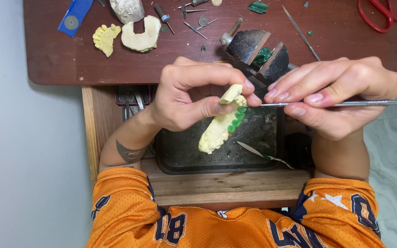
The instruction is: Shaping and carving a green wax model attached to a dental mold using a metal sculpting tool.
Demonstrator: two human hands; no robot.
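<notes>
Dental cast: a pale yellow plaster model of teeth (217, 131), held in the air above the black tray (180, 158), near the middle of the scene.
Long axis of cast: it runs on a slant, from low on the left to high on the right, with its upper end between the fingertips.
Green wax: a row of green wax teeth (237, 118) sits along the cast's right edge, near its upper end, facing the tool.
Left hand (184, 98): closed around the cast, thumb pressed on its front face and fingers curled over the top end; this hand carries the cast.
Right hand (334, 94): fingers narrowly pinched on a thin metal tool (345, 104), held like a pen.
Tool to cast: the tool lies almost level, pointing left, its tip touching or just beside the green wax; I cannot tell which.
Which hand is nearer: the left holds the cast; the right is just beside it, reaching it only through the tool.
Tray: dark, speckled with green scraps, a second slim tool (263, 155) lying in it.
Desk (60, 59): dark brown, far side, carrying two more plaster casts (127, 36), a small dark vise (256, 55), loose burs, a blue strip (73, 17) and red scissors (382, 14) at far right.
</notes>
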